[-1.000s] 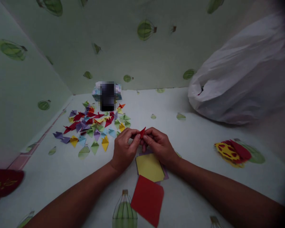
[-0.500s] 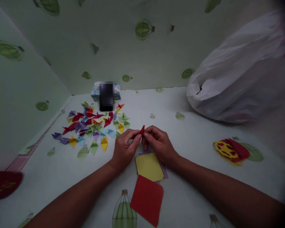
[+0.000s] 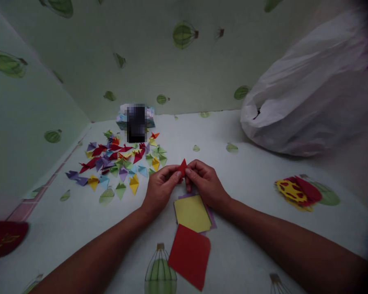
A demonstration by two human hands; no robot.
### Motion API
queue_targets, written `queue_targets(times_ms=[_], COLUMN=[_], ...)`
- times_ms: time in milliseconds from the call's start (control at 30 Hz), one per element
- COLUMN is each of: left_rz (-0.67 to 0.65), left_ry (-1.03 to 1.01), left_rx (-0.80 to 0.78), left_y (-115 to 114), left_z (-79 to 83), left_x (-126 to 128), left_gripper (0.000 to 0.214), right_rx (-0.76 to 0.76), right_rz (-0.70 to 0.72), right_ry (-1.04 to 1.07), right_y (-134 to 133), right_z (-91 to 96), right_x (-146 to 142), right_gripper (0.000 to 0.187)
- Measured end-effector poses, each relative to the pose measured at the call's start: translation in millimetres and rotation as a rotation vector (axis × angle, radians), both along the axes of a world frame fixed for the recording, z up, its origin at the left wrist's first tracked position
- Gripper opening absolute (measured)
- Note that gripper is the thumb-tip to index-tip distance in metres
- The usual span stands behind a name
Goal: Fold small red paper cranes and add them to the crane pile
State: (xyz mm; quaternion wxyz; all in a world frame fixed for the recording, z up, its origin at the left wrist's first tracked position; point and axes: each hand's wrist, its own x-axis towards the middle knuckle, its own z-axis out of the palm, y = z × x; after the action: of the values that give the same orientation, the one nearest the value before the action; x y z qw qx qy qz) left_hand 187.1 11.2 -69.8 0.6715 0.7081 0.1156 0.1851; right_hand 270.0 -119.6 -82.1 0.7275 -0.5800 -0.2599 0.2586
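Between my two hands is a small piece of folded red paper (image 3: 183, 166), its pointed tip turned up and away from me. My left hand (image 3: 161, 185) pinches its left side between thumb and fingers. On the other side, my right hand (image 3: 207, 183) grips the paper's edge the same way. The fingers cover its lower part. Just below my hands lies a stack of yellow square paper (image 3: 192, 213) with purple sheets (image 3: 214, 220) showing underneath. Nearer to me, a red square of paper (image 3: 190, 255) overlaps the stack's front edge.
Many small folded paper pieces (image 3: 119, 161) in several colours are spread at the left. Behind them stands a tissue box (image 3: 150, 116), partly hidden by a blurred dark object (image 3: 136, 126). A large white plastic bag (image 3: 294, 102) and yellow and red cut-outs (image 3: 297, 192) are at the right.
The folded red paper has turned from a narrow edge-on view to show a broader triangular face. Both hands stay in nearly the same place, and the view has shifted slightly.
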Motion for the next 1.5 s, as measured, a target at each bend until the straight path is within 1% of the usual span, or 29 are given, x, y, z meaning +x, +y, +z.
queue_targets(times_ms=[167, 300, 533, 633, 700, 800, 900, 933, 1000, 1100, 1233, 1333, 1433, 1500], left_rz=[-0.013, -0.028, 0.022, -0.025, -0.057, -0.049, -0.075, -0.085, -0.093, -0.096, -0.128, -0.151, -0.122, -0.092], left_ry=[0.03, 0.029, -0.015, -0.032, -0.033, 0.014, 0.085, 0.109, 0.144, 0.161, 0.156, 0.147, 0.133, 0.115], left_rx=[-0.091, -0.116, 0.007, 0.112, 0.151, 0.117, 0.081, 0.077, 0.055, -0.014, -0.064, -0.076, -0.048, -0.011], left_y=[-0.5, -0.7, -0.6, -1.9, -3.4, -5.1, -5.5, -5.3, -5.0, -4.9, -5.8, -5.8, -4.4, -3.1], left_z=[1.6, 0.3, -4.2, -5.0, -5.2, -4.5, -2.6, -2.0, -1.0, -0.7, -1.5, -2.1, -2.2, -2.0], left_x=[0.6, 1.3, 1.8, 0.1, -1.0, -1.2, -0.1, 0.3, 0.9, 1.3, 0.9, 0.7, 0.5, 0.1], left_gripper=[0.021, 0.021, 0.022, 0.024, 0.025, 0.028, 0.016, 0.016, 0.022, 0.025, 0.028, 0.027, 0.026, 0.026], right_rx=[0.0, 0.005, -0.005, 0.025, 0.031, 0.041, 0.052, 0.055, 0.06, 0.067, 0.077, 0.047, -0.022, -0.041], right_rz=[-0.004, -0.003, 0.039, 0.003, -0.009, -0.043, -0.094, -0.107, -0.123, -0.131, -0.133, -0.134, -0.093, -0.05], right_ry=[0.041, 0.054, 0.027, 0.053, 0.068, 0.111, 0.141, 0.145, 0.153, 0.178, 0.198, 0.148, 0.089, 0.077], right_y=[0.0, 0.1, 0.5, 0.9, 1.3, 2.2, 2.8, 2.9, 2.7, 2.6, 3.0, 2.5, 1.3, 0.6], right_z=[0.5, -0.4, -0.3, 0.5, 0.7, 1.1, 2.2, 2.6, 3.1, 3.5, 4.2, 4.4, 4.7, 5.5], right_x=[1.1, 1.6, 1.1, 2.1, 2.6, 2.2, 1.7, 1.7, 2.3, 3.1, 2.5, 1.1, -0.8, -1.8], right_gripper=[0.026, 0.026, 0.021, 0.02, 0.02, 0.021, 0.022, 0.022, 0.023, 0.024, 0.023, 0.024, 0.025, 0.027])
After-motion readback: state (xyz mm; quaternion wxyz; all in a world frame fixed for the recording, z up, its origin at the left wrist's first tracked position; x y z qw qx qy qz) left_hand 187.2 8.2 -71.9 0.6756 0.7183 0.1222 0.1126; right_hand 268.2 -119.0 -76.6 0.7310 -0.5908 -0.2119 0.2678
